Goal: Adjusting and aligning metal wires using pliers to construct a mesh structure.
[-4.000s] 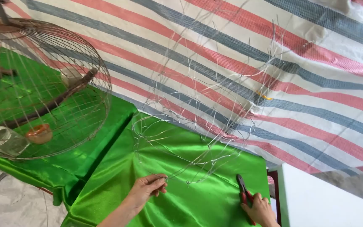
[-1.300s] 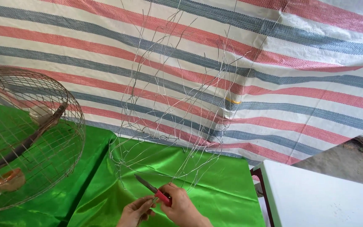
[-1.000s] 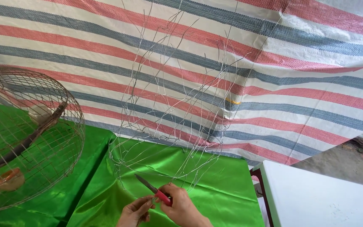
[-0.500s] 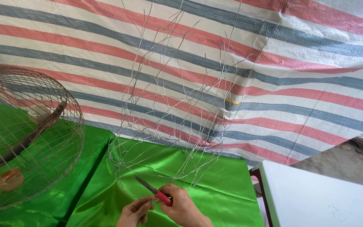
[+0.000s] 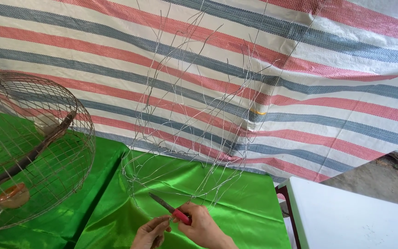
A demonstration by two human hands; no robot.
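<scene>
At the green cloth's near edge, the right hand clamped red pliers; left hand fingers pinched the wire frame.

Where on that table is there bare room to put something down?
Free: shiny green cloth right of the hands, up to the white board; also between the finished domed wire cage and the unfinished wire frame. Crowded: under that frame.

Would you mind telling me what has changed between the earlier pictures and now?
The right hand brought the red-handled pliers leftward to meet the left hand at the unfinished wire frame. The finished cage and green cloth stayed put.
</scene>
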